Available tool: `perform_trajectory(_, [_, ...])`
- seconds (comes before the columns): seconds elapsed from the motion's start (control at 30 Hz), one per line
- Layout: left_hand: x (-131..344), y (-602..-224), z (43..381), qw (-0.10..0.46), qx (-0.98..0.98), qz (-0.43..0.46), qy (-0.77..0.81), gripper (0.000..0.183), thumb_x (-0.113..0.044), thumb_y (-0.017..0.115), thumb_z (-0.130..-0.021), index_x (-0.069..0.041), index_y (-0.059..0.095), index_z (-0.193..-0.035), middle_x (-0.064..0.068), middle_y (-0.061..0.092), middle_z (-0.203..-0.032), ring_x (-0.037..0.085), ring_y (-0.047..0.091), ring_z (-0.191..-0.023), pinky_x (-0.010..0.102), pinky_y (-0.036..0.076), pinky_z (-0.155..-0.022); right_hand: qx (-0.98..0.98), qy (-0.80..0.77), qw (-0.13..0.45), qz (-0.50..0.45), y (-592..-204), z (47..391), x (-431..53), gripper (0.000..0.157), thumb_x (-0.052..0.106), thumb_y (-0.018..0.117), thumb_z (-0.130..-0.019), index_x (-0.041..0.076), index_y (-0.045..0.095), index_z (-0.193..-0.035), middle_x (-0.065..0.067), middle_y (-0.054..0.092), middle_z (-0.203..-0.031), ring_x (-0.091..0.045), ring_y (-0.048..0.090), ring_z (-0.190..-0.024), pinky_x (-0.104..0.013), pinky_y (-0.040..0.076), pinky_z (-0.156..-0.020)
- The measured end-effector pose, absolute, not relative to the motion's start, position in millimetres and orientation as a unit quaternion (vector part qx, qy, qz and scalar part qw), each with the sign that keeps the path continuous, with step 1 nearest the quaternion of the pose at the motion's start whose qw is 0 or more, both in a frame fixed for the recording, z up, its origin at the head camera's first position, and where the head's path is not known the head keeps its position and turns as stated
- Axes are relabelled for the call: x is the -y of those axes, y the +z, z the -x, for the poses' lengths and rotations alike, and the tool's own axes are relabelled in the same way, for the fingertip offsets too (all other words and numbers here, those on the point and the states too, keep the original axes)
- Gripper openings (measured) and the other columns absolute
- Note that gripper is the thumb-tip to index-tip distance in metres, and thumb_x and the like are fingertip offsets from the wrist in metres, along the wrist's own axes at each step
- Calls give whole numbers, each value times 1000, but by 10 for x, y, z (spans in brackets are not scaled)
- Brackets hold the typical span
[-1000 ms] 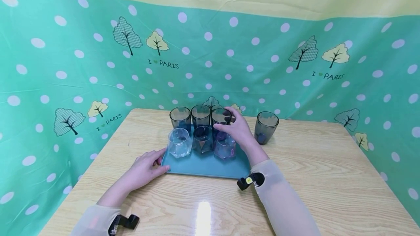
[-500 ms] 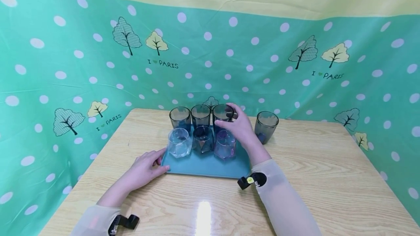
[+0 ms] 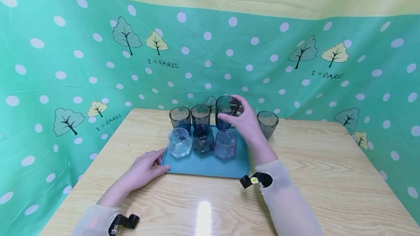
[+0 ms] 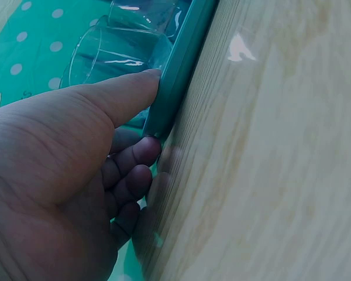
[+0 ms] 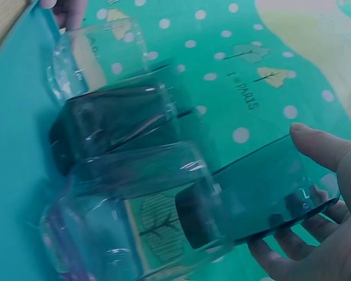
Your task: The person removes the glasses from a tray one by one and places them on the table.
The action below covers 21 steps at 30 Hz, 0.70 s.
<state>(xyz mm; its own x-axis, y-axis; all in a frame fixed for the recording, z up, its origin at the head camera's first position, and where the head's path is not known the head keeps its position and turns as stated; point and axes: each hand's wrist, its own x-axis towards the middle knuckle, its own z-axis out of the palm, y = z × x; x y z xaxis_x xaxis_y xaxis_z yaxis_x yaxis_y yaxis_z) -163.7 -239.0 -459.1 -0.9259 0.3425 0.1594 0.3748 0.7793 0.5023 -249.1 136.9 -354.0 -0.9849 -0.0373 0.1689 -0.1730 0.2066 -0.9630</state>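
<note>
Seven drinking glasses are in view: four tall smoked-grey tumblers and three short faceted glasses. The right hand grips one tall smoked tumbler from the side, with the thumb on one side and the fingers round the other. This tumbler is upright above the back edge of a single blue tray, its rim higher than those of the two tall tumblers on its left, the left-hand one and the middle one.

In front of these, on the tray, the three faceted glasses stand upright in a row: a clear one at the left, a dark grey one in the middle and a purple-tinted one at the right. The left hand pinches the tray near its front left corner, the thumb on the rim and the other fingers curled at the edge.

The tray lies towards the back edge of the wood-grained desk. The fourth tall tumbler stands on the desk near that back edge, right of the tray and partly behind the right hand.
</note>
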Motion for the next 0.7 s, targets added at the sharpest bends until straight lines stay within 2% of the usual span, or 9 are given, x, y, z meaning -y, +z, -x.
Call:
perform_trajectory(0.17, [2393, -4597, 1644, 25, 943, 188, -274, 73, -38, 81, -103, 5, 56, -156, -9, 55, -97, 15, 48, -87, 42, 36, -82, 768, 633, 68, -71, -3436, 2428, -1405, 87, 30, 96, -90, 30, 50, -164, -10, 58, -152, -34, 65, -127, -53, 55, -103])
perform_trajectory(0.5, [2382, -4581, 1658, 22, 942, 187, -277, 73, -38, 81, -103, 5, 56, -157, -8, 55, -97, 15, 48, -87, 42, 35, -82, 763, 635, 96, -73, -3257, 2319, -1536, 90, 32, 96, -90, 26, 48, -166, -3, 56, -154, -28, 56, -139, -51, 52, -110])
perform_trajectory(0.7, [2388, -4585, 1644, 17, 943, 183, -276, 74, -39, 81, -103, 5, 55, -158, -7, 56, -97, 16, 48, -88, 43, 36, -83, 771, 624, 110, -72, -3189, 2248, -1627, 86, 34, 95, -91, 26, 50, -164, 0, 58, -153, -25, 55, -142, -50, 48, -115])
